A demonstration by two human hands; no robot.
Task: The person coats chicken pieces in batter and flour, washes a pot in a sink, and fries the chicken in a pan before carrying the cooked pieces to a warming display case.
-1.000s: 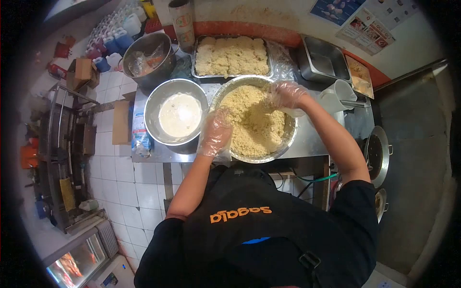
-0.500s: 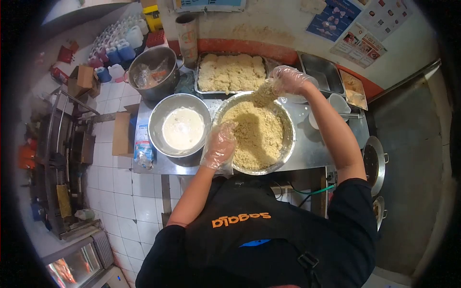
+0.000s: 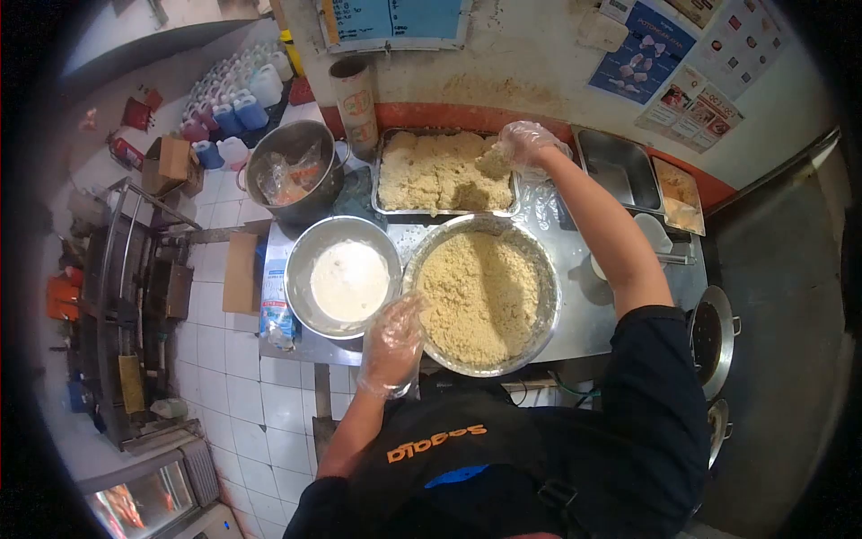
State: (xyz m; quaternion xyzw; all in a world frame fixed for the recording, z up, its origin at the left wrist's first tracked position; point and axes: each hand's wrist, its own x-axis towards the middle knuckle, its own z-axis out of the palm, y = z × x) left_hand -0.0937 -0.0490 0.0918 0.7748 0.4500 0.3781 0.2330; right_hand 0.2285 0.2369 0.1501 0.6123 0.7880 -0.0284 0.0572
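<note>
My right hand (image 3: 528,146), in a clear plastic glove, is over the right back part of a metal tray (image 3: 384,205). Its fingers are curled on a handful of yellow crumbs (image 3: 491,163). A thick layer of the same crumbly coating (image 3: 431,175) covers the lumpy pieces in the tray. Nearer to me sits a wide metal bowl (image 3: 555,310) full of loose yellow crumbs (image 3: 476,296). My left hand (image 3: 395,337), gloved too, is by that bowl's left rim, fingers loosely extended and holding nothing. Beside it stands a metal bowl (image 3: 294,292) of white batter (image 3: 348,278).
A deep pot (image 3: 296,202) with plastic bags inside stands at the back left, next to a tall printed cylinder (image 3: 356,108). An empty steel pan (image 3: 620,171) and a white container (image 3: 648,235) are at the right. Large round pans (image 3: 714,341) sit beyond the table's right end.
My right hand has gone from above the crumb bowl to over the tray, carrying crumbs. My left hand has drawn back from the crumbs to the bowl's rim. The view has shifted slightly.
</note>
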